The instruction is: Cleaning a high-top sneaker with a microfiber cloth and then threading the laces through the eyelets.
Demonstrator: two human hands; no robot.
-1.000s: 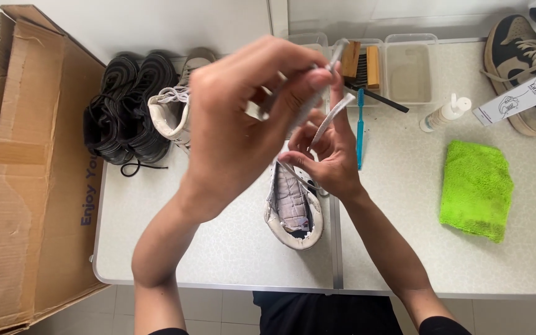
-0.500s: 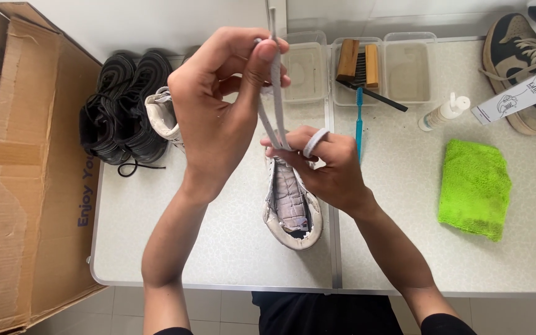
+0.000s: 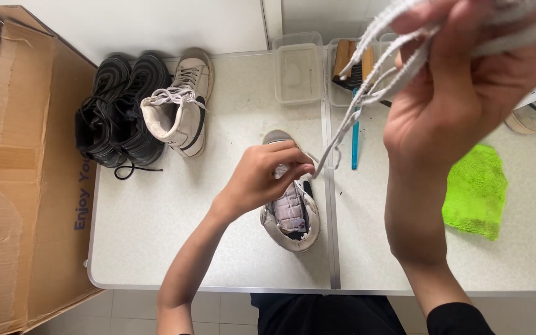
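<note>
- White, worn and grey-lined inside, the high-top sneaker [image 3: 291, 214] lay at the middle of the table [image 3: 156, 217], its heel toward six o'clock and its toe toward twelve.
- The left hand [image 3: 262, 177] rested on the front of that sneaker, fingers curled down and closed over the tongue area, pinning the shoe to the tabletop.
- The right hand [image 3: 466, 87] was raised at about two o'clock from the sneaker, close to the camera, fingers closed round a bunch of white shoelace [image 3: 367, 87].
- From that fist the lace ran down toward eight o'clock, reaching the shoe just beside the left fingertips.
- A second white high-top [image 3: 181, 105] lay on its side at ten o'clock, touching a pair of black sneakers [image 3: 119, 108] further toward nine.
- Clear plastic tubs [image 3: 298, 71] stood at twelve o'clock, one holding wooden brushes [image 3: 350, 62].
- A blue-handled tool [image 3: 355, 139] lay at one o'clock, just beside the lace.
- A bright green cloth [image 3: 476, 192] sat at three o'clock, well apart from the shoe.
- An open cardboard box [image 3: 26, 174] stood off the table's edge at nine o'clock.
</note>
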